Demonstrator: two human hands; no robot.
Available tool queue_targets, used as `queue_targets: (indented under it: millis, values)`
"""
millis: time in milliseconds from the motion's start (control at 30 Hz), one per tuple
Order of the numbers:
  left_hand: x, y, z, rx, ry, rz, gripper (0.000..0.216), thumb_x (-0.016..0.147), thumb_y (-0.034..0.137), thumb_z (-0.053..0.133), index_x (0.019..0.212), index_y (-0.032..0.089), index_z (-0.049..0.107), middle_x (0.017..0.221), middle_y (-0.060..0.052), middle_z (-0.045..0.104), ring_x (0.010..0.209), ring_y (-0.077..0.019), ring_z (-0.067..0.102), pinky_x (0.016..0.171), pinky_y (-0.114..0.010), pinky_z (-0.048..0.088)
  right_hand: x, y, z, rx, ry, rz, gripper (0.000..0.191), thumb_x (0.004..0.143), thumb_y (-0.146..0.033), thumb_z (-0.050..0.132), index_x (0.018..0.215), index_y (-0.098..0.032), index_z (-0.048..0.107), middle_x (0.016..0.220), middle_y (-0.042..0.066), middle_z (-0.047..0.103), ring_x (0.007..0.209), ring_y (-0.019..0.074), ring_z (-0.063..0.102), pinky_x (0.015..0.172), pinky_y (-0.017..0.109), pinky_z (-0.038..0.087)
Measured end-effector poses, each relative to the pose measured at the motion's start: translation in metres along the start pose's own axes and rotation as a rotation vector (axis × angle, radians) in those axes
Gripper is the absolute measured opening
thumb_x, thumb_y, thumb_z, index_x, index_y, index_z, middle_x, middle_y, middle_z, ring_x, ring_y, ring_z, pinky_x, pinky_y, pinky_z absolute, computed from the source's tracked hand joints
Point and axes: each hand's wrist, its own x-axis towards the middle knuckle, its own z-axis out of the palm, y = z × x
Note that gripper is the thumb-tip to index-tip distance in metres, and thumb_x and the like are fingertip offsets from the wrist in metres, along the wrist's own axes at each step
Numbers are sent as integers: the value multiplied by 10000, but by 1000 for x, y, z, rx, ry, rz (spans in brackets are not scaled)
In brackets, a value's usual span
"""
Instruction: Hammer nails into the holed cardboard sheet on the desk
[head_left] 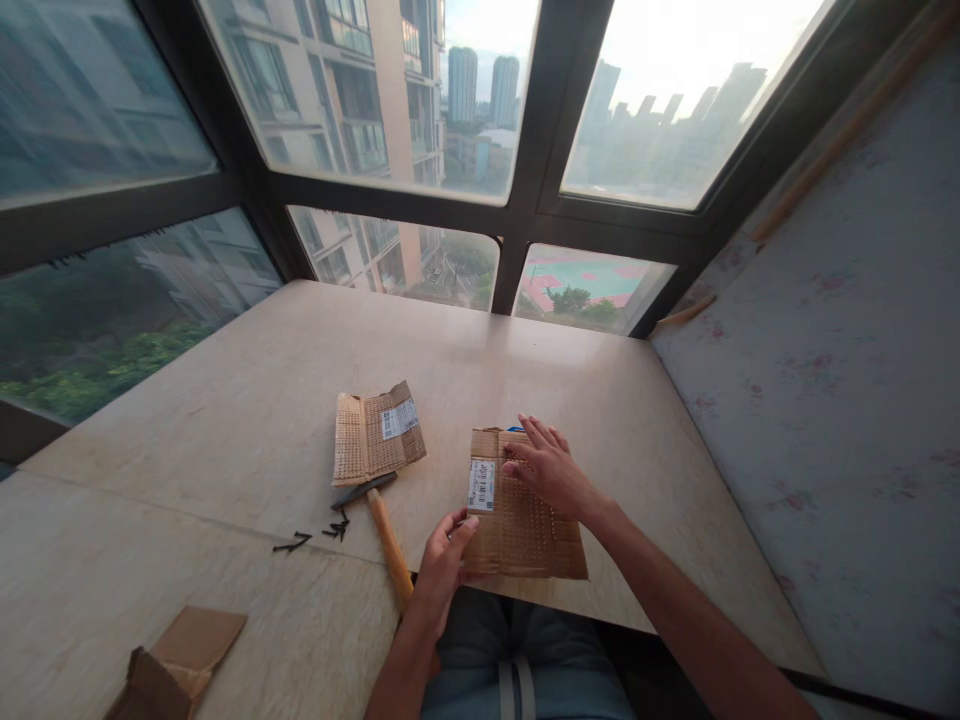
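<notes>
A flat piece of brown cardboard [525, 530], full of small holes and bearing a white label, lies near the table's front edge. My left hand [442, 565] grips its near left corner, thumb on top. My right hand [547, 465] lies on its far right part with the fingers stretched out flat. Something small and blue [515, 429] peeks out from behind the cardboard's far edge. A hammer [379, 520] with a wooden handle lies just left of my left hand. A second folded, labelled cardboard piece [375, 435] rests on the hammer's head end.
Several dark nails [319, 532] lie scattered left of the hammer. More brown cardboard [176, 665] sits at the near left corner. The pale stone table [225, 420] fills a window bay; glass panes stand behind and to the left, a patterned wall [847, 350] to the right.
</notes>
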Motion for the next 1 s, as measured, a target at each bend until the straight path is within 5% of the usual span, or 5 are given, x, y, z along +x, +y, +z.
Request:
queue_targets:
  millis: [300, 567, 767, 1000]
  values:
    - [4, -8, 3, 11, -52, 39, 579, 685, 512, 727, 1120, 161, 576, 1108, -117, 655, 921, -222, 653, 586, -245, 543, -9, -6, -2, 19, 111, -38, 377, 972, -384, 492, 1269, -176, 596, 1491, 193, 437, 1402, 307, 365, 1107, 533, 305]
    - [4, -19, -12, 0, 52, 93, 636, 671, 491, 749, 1163, 141, 549, 1022, -115, 675, 854, -201, 663, 667, -268, 526, -101, -14, 10, 295, 429, 105, 397, 945, -442, 504, 1237, -192, 603, 1393, 164, 545, 1283, 301, 512, 1040, 522, 421]
    - [-15, -14, -54, -5, 259, 293, 632, 618, 423, 803, 1125, 118, 580, 1062, -164, 673, 932, -226, 667, 805, -300, 510, -177, -50, 36, 398, 461, 260, 319, 930, -411, 523, 1173, -235, 629, 1260, 118, 640, 1164, 311, 605, 960, 520, 494]
    - [-40, -4, -120, 316, 653, 505, 495, 689, 438, 661, 1073, 126, 638, 907, -105, 692, 763, -207, 643, 723, -317, 506, -173, -77, 40, 498, 455, 182, 254, 917, -354, 552, 1104, -228, 670, 1130, 113, 697, 1061, 288, 660, 885, 452, 554]
